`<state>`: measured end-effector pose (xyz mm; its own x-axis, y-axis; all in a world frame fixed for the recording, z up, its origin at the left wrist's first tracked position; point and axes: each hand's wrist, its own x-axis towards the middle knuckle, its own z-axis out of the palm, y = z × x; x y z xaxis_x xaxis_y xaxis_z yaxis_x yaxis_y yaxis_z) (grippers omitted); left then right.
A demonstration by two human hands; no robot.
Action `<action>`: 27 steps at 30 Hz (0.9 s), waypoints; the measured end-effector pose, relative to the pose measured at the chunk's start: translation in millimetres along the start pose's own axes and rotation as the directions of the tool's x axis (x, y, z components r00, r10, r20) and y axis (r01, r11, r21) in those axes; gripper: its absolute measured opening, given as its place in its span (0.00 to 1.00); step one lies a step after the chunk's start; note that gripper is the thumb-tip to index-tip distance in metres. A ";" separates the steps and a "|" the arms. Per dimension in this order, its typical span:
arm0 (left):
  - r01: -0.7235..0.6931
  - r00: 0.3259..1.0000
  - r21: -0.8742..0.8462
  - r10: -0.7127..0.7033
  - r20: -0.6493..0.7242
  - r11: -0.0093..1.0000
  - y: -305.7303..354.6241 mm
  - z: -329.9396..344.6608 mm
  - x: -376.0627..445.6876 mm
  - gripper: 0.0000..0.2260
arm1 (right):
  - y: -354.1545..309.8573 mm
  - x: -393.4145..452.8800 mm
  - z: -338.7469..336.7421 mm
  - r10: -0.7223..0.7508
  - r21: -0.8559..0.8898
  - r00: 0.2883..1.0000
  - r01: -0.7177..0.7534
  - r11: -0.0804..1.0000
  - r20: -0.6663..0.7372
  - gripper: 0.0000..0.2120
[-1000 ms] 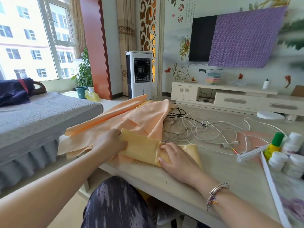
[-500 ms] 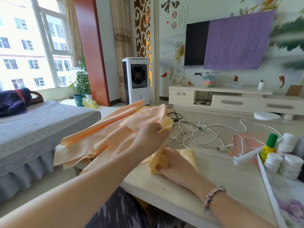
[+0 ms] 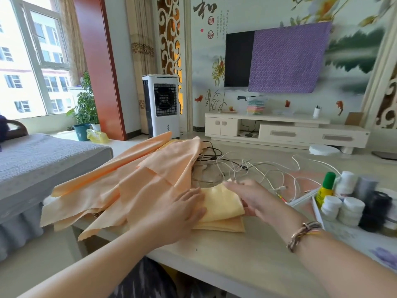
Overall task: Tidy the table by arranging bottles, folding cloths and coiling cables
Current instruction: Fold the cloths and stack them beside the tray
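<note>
A small yellow cloth (image 3: pixel 221 208) lies folded flat near the table's front edge. My left hand (image 3: pixel 182 208) presses on its left side with straight fingers. My right hand (image 3: pixel 255 196) rests on its right side, fingers stretched out and blurred. Behind them a heap of peach cloths (image 3: pixel 139 179) spreads over the table's left end and hangs over the edge. Tangled white and black cables (image 3: pixel 253 168) lie in the middle of the table. At the right stand a yellow bottle with a green cap (image 3: pixel 324 188) and several white-capped bottles (image 3: pixel 343 205).
The beige table (image 3: pixel 247 250) has a bare strip along its front edge. A white tray rim (image 3: pixel 300 200) runs beside the bottles. A grey sofa (image 3: pixel 43 160) stands at the left, a TV cabinet (image 3: pixel 279 134) and an air cooler (image 3: pixel 162 104) beyond the table.
My left hand lifted the yellow cloth's left half, folded it over to the right, and now presses it flat. My right hand slid out to the cloth's right side.
</note>
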<state>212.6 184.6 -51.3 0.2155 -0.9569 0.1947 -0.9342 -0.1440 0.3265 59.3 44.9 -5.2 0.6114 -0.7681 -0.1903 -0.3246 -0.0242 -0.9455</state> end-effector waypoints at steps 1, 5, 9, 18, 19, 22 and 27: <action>-0.001 1.000 0.050 0.001 0.008 0.999 3.8 2.8 1.8 0.26 | 3.2 0.3 0.9 -0.027 -0.071 0.998 0.023 0.997 -0.055 0.12; -0.044 0.998 0.209 0.032 0.061 0.977 22.0 8.7 6.6 0.27 | 11.4 1.2 4.4 -0.084 -0.332 0.984 0.028 0.943 -0.155 0.18; -0.051 0.990 0.260 0.015 0.141 0.964 27.3 15.0 8.1 0.26 | 22.5 -2.0 2.2 -0.231 -0.560 0.961 0.110 0.821 -0.149 0.24; -0.027 0.986 0.185 -0.005 0.167 0.982 23.8 14.6 6.7 0.25 | 24.1 -4.7 0.9 -0.011 -0.443 0.995 -0.035 0.896 -0.101 0.36; -0.030 0.990 0.155 0.008 0.144 0.987 26.3 12.5 5.6 0.25 | 24.7 -6.2 1.6 -0.013 -0.362 0.995 -0.022 0.932 -0.094 0.32; -0.067 0.997 0.012 0.066 0.049 0.998 43.6 1.9 4.8 0.31 | 18.1 -17.4 -3.3 0.004 0.179 0.999 0.003 0.984 -0.038 0.14; -0.205 0.971 -0.284 0.159 -0.177 0.937 105.6 -5.8 13.7 0.28 | -8.6 -50.5 -40.3 -0.130 0.562 0.989 0.151 0.813 -0.077 0.08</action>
<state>118.5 157.8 -8.8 0.1115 -0.9077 0.4046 -0.8384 0.1327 0.5286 2.2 58.2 23.1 0.5912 -0.8053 -0.0449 0.2336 0.2242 -0.9461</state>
